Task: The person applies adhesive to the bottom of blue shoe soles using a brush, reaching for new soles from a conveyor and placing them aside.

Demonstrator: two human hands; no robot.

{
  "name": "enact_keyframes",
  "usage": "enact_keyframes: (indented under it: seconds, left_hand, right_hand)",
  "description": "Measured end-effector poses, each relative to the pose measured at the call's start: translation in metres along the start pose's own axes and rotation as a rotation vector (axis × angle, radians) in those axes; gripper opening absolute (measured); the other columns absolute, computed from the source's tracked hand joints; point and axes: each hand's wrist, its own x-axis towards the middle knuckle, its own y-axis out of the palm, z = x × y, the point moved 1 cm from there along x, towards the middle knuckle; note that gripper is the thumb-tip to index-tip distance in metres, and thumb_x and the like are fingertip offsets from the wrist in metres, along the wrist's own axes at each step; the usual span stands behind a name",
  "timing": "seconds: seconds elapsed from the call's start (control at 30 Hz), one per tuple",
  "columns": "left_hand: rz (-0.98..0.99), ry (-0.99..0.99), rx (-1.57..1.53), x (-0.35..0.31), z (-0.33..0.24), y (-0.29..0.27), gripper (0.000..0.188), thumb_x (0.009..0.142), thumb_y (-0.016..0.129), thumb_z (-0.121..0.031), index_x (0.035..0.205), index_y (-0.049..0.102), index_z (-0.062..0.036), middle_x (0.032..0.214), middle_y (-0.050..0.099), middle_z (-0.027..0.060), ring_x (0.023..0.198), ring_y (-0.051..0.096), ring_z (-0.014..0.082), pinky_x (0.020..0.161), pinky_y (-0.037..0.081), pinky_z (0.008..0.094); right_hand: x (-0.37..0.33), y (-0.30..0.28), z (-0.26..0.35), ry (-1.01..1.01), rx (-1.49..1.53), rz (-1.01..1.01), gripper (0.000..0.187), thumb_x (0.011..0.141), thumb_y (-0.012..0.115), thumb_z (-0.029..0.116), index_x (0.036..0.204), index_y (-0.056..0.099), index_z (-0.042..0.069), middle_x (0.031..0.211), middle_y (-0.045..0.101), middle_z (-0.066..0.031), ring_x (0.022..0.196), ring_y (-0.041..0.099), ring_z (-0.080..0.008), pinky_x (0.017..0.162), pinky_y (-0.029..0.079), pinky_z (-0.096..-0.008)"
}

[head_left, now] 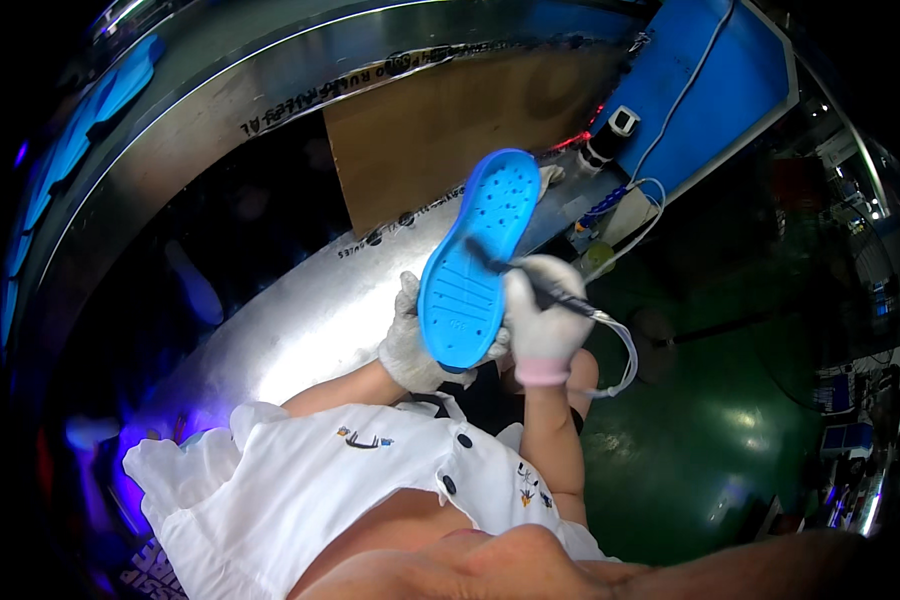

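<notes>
A bright blue shoe sole (465, 290) is held up, its heel toward me and its holed forefoot pointing away. My left hand (407, 345), in a pale knit glove, is closed around the heel from below, with part of its fingers hidden by the sole. My right hand (548, 325), in a white glove with a pink cuff, grips a dark brush (490, 260) that is blurred. The brush tip lies over the middle of the sole; whether it touches cannot be made out. From the brush's back end a clear tube (628, 350) loops down beside my right wrist.
A shiny metal worktop (300, 340) lies beyond the sole, with a cardboard sheet (440, 140) behind it. Farther right are a black-and-white device (610, 135) and a blue panel (710, 90) with a cable. Purple-lit shapes (198, 285) show in a dark opening at left.
</notes>
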Motion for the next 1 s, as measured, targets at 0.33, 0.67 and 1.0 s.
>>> enact_keyframes:
  seconds: [0.33,0.67,1.0]
  left_hand:
    - [-0.052,0.153,0.107,0.002,-0.01,0.002,0.098,0.074,0.052,-0.083,0.137,0.045,-0.0089,0.125,0.057,0.0219,0.102,0.062,0.0408,0.065,0.058,0.0566]
    - [-0.117,0.492,0.193,0.007,-0.027,-0.023,0.083,0.088,0.05,-0.068,0.142,0.04,-0.0056,0.133,0.053,0.0199,0.114,0.058,0.0337,0.093,0.053,0.0485]
    - [0.008,0.338,-0.058,0.004,-0.014,-0.034,0.094,0.082,0.052,-0.075,0.143,0.039,-0.0044,0.134,0.052,0.0222,0.113,0.059,0.034,0.094,0.053,0.0458]
  right_hand:
    - [-0.005,0.006,0.004,0.056,-0.046,0.056,0.016,0.08,0.076,0.008,0.093,0.068,0.003,0.078,0.067,-0.0108,0.066,0.065,-0.0243,0.066,0.054,-0.0312]
    - [-0.018,0.013,-0.01,-0.181,-0.193,0.146,0.02,0.077,0.075,0.0,0.096,0.069,0.002,0.086,0.069,-0.0105,0.074,0.067,-0.0212,0.07,0.054,-0.0309]
    - [-0.004,0.009,-0.004,-0.755,-0.526,0.25,0.025,0.077,0.074,0.003,0.102,0.068,0.003,0.093,0.069,-0.0113,0.07,0.063,-0.0272,0.063,0.052,-0.0364]
